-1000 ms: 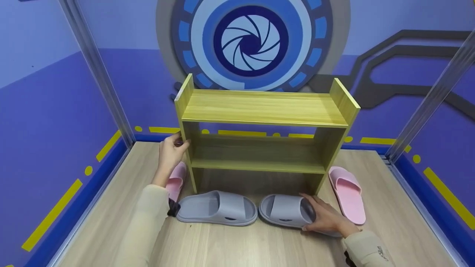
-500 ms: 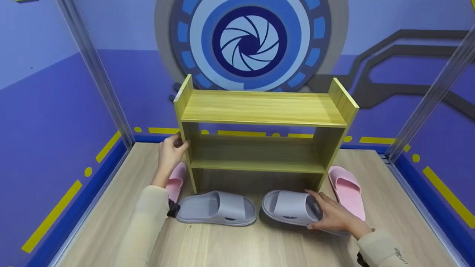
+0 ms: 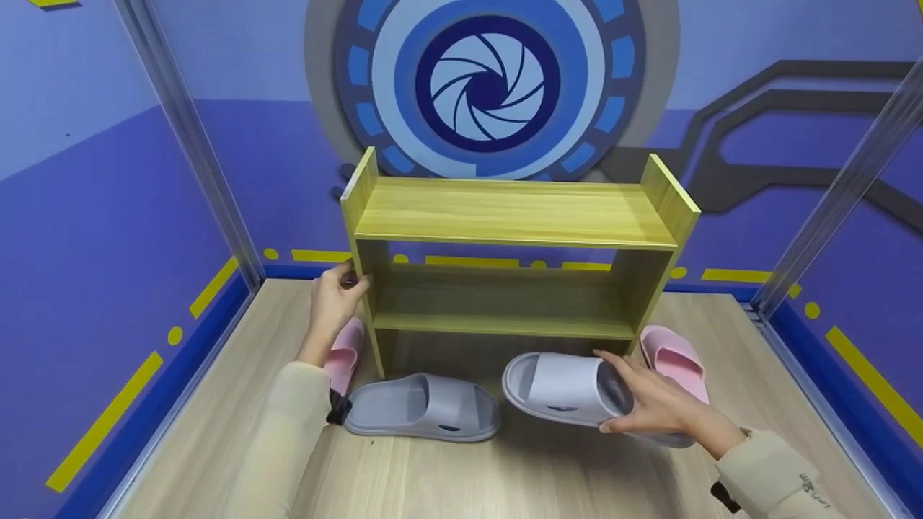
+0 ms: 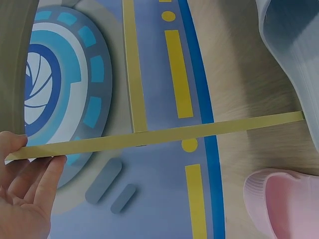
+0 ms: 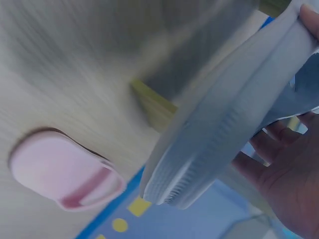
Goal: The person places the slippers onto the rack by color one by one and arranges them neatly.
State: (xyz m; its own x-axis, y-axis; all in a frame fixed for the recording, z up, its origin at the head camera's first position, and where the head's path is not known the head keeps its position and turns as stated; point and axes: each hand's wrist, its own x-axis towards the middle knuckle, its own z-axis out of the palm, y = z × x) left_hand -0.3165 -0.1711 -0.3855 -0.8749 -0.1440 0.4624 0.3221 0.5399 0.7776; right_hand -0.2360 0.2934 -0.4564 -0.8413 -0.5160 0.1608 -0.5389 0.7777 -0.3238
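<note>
My left hand (image 3: 334,306) grips the left side panel of a small yellow wooden shoe rack (image 3: 505,209), thumb in front and fingers behind. In the left wrist view the fingers (image 4: 37,184) pinch the panel's thin edge. With my right hand (image 3: 660,400) I hold a grey slipper (image 3: 562,382) around its middle, lifted off the floor and toe pointing left. The right wrist view shows its sole side (image 5: 214,124) tilted. A second grey slipper (image 3: 425,407) lies on the floor in front of the rack, toe to the right.
Pink slippers lie on either side of the rack: one on the left (image 3: 345,353), partly behind my forearm, and one on the right (image 3: 672,357). Blue printed walls with metal posts (image 3: 191,137) enclose the wooden floor (image 3: 433,483).
My right hand has raised the right grey slipper off the floor, up and slightly right. The left hand keeps its grip on the rack, and the other slippers stay put.
</note>
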